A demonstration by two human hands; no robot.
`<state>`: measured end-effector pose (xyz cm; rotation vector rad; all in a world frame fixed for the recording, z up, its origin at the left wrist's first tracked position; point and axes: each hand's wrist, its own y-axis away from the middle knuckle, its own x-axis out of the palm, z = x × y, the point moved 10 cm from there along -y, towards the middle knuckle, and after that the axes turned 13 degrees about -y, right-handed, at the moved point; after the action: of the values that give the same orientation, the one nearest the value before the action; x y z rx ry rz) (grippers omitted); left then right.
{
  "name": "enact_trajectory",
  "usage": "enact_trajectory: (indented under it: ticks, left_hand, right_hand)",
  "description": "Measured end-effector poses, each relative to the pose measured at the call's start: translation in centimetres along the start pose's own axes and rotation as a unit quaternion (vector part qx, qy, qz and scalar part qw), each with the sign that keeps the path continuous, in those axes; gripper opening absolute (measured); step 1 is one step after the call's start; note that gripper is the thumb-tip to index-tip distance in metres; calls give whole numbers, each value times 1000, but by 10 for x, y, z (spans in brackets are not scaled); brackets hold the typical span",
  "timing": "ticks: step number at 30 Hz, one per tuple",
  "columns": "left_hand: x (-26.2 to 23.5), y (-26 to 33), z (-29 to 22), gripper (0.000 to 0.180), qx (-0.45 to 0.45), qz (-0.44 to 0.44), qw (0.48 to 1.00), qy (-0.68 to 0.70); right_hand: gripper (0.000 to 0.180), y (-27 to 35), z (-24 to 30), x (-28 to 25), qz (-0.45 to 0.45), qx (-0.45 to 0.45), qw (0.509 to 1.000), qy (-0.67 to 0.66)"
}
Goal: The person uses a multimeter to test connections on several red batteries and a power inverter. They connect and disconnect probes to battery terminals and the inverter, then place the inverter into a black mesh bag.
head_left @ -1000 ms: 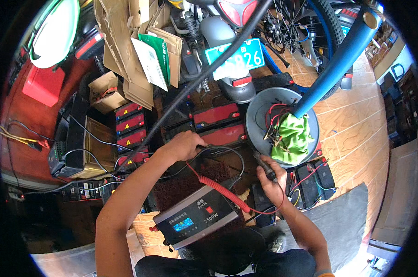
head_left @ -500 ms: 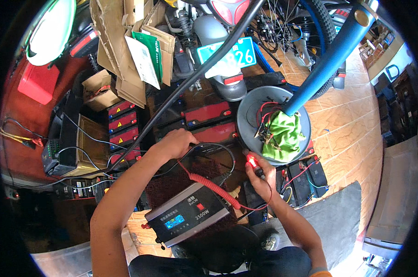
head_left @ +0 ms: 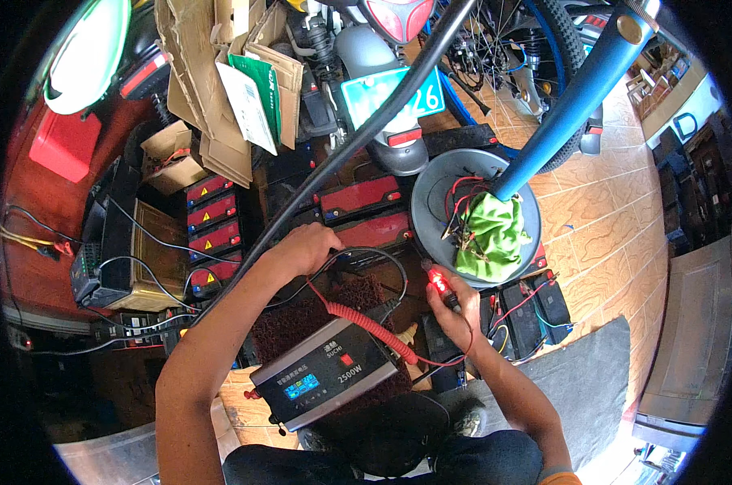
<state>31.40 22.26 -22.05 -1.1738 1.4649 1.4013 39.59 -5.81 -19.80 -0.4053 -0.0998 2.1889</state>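
My left hand (head_left: pixel 307 246) reaches forward and is closed on a black cable end over the red-topped batteries (head_left: pixel 362 198). My right hand (head_left: pixel 453 305) grips a red probe (head_left: pixel 438 281) whose tip points up-left toward a battery. A red coiled lead (head_left: pixel 364 322) runs from between my hands down to the grey box-shaped tester (head_left: pixel 324 374) with a blue display, which rests on a dark mat above my knees.
A grey round basin (head_left: pixel 430 202) with a green rag (head_left: pixel 495 234) and red wires sits right of the batteries. A blue post (head_left: pixel 580 93) rises from it. More red-topped batteries (head_left: pixel 212 222) stand left, cardboard boxes (head_left: pixel 212 89) behind, black batteries (head_left: pixel 531 307) at right, and a bicycle wheel beyond.
My right hand with the red probe has lifted slightly and shifted left toward the batteries. My left hand stays on the cable by the batteries. The view has tilted a little.
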Motion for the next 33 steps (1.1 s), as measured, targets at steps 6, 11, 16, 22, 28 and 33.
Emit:
enact_trajectory:
  ticks: [6,11,16,22,28,33]
  left_hand:
    - [-9,3,-3,18,-15,7,1000,10]
    - [-18,3,-8,18,-13,5,1000,11]
    - [-14,5,-7,26,-27,41,999,24]
    - [-37,10,16,32,-76,-98,991,58]
    - [-44,6,48,32,-206,-194,957,60]
    - [-19,-6,54,30,-242,-100,963,56]
  right_hand:
    - [34,0,5,-1,-12,-31,999,-8]
    - [35,-1,1,-1,-8,-11,1000,-5]
    - [34,-1,-5,-1,-1,25,1000,1]
    - [32,-11,3,-4,-33,30,999,-5]
    - [28,-46,29,12,-43,-84,996,-3]
    - [31,-55,30,19,-36,-87,996,3]
